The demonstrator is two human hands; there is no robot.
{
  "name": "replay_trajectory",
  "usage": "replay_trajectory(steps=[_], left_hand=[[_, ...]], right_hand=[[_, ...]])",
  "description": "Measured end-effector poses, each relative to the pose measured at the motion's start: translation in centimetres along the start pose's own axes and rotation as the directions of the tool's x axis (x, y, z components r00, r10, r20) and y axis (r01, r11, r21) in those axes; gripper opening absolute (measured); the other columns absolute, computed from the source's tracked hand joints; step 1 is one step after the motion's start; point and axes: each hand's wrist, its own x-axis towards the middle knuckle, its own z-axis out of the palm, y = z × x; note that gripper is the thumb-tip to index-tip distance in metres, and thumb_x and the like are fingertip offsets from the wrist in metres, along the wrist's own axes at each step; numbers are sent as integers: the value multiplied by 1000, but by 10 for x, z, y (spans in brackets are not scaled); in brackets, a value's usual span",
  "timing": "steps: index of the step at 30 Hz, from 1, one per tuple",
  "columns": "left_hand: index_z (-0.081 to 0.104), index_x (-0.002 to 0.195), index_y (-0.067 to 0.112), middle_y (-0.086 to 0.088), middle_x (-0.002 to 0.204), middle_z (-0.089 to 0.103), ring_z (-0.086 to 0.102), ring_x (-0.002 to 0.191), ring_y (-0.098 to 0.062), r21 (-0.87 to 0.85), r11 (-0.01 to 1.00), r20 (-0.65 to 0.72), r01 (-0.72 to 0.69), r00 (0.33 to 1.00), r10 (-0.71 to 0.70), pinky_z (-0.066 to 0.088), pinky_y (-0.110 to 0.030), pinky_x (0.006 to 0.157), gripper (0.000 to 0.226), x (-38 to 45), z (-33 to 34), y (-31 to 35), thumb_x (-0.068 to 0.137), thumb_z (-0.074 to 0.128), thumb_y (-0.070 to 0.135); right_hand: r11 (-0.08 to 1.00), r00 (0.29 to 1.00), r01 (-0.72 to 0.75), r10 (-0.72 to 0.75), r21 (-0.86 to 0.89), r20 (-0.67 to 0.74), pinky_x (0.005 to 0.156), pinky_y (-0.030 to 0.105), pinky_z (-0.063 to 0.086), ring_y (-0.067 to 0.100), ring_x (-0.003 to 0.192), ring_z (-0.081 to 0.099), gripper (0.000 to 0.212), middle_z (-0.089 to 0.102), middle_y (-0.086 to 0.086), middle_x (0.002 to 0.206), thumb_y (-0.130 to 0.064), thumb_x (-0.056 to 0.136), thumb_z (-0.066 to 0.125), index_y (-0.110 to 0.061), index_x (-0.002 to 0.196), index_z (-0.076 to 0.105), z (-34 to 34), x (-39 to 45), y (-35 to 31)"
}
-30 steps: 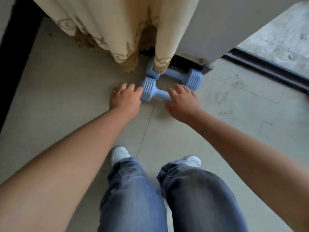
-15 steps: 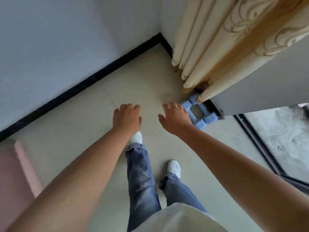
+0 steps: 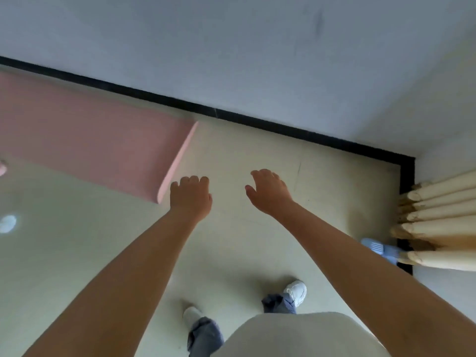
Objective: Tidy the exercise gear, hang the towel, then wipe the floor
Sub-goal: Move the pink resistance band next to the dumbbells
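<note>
Both hands — my left hand (image 3: 192,199) loosely curled, my right hand (image 3: 269,193) fingers spread — hold nothing. Pink mat (image 3: 103,148) far left; dumbbell (image 3: 381,249) right, near curtain (image 3: 438,228) — trip risk.

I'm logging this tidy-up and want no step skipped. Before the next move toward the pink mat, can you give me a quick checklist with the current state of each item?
1. Left hand free: ok, holds nothing, fingers loosely curled.
2. Right hand free: ok, fingers relaxed, nothing in its grip.
3. Blue dumbbell put away: ok, lying on the floor by the curtain in the corner; only part of it shows.
4. Pink mat dealt with: not ok, lying flat on the floor along the wall.
5. Path to the mat: ok, bare floor between the feet and its edge.
6. Towel hung: cannot tell, no towel in view.
</note>
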Motion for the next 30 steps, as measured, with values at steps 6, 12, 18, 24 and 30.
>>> replay_trajectory(steps=[6,12,18,24,30], left_hand=[[46,124,11,-8,123,55,50,115,-27,-84,988,-2,133,991,-133,40,-35,94,34,-61,36,-174,96,41,30],[44,126,11,-9,123,54,49,115,-27,-55,973,-36,223,974,-225,40,-35,92,35,-76,46,-323,96,42,28],[46,124,9,-11,122,54,49,116,-30,-184,945,-41,271,958,-283,40,-35,91,33,-37,43,-396,95,43,25],[44,127,10,-11,126,52,47,120,-29,-236,928,22,289,956,-293,40,-36,94,35,37,40,-472,96,42,27],[44,127,9,-12,129,50,46,121,-29,-264,873,125,411,912,-391,38,-37,96,35,92,36,-587,96,39,25]], right_hand=[[986,988,154,-153,-61,22,108,37,31,26,131,38,44,42,8,141,-28,97,40,-11,137,41,48,6,-179],[965,971,234,-226,-119,81,105,38,34,28,129,41,41,47,10,137,-27,96,41,-8,133,45,90,22,-308],[945,954,296,-283,-140,102,102,42,38,32,125,44,42,49,12,135,-28,96,42,-9,133,44,99,76,-397],[942,944,311,-290,-128,160,108,43,35,31,130,41,46,44,12,141,-27,96,41,-10,138,40,102,171,-468],[909,918,375,-336,-180,211,109,40,34,30,129,41,45,48,14,138,-28,96,41,-7,136,42,97,259,-570]])
